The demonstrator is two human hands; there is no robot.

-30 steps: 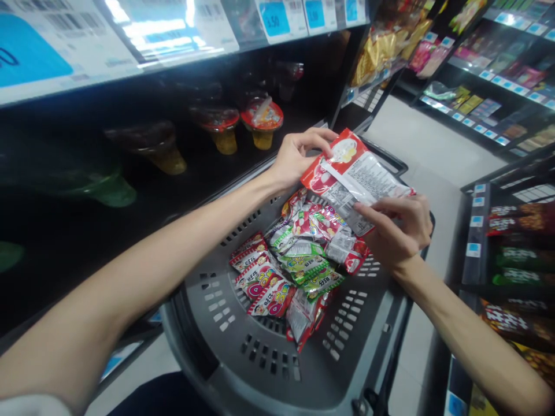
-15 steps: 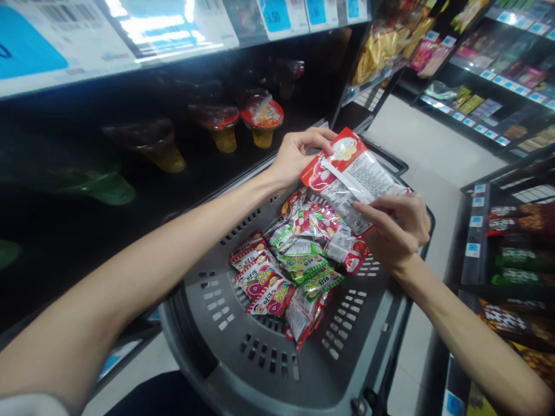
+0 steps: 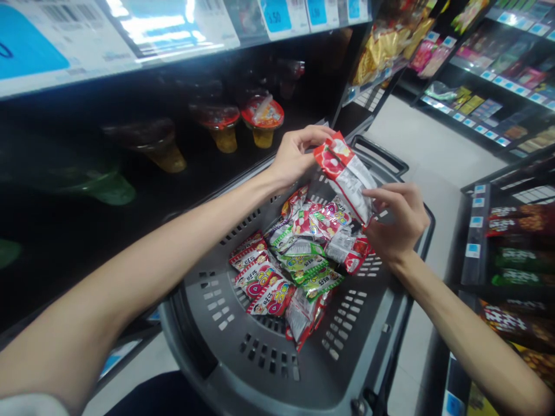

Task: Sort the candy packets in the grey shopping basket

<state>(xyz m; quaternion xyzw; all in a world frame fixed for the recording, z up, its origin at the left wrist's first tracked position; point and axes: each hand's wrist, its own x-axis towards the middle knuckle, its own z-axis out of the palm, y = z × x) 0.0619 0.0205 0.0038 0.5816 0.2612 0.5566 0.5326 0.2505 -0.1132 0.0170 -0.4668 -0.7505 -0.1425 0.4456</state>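
Note:
Above the far part of a grey shopping basket (image 3: pixel 312 381), I hold a red-and-white snack packet (image 3: pixel 350 180) by its two ends. My left hand (image 3: pixel 297 153) pinches the upper left end, its fingers partly hidden behind the packet. My right hand (image 3: pixel 399 219) grips the lower right end, thumb below and fingers on the printed back. The packet is tilted, with its back panel partly facing me. Beneath it lie several small snack packets: red-striped ones (image 3: pixel 271 296) on the left, green ones (image 3: pixel 303 263) in the middle and a red one (image 3: pixel 351 251) on the right.
On a dark shelf to the left stand jelly cups (image 3: pixel 263 121) under a shelf edge with price tags (image 3: pixel 277 17). A rack of bagged snacks (image 3: pixel 515 222) flanks the basket on the right. Pale floor tiles (image 3: pixel 403 124) stretch between the shelves.
The packet has turned and tilted, so its printed back looks narrower. My right hand has shifted slightly with it. My left hand and the packets in the basket stay about where they were.

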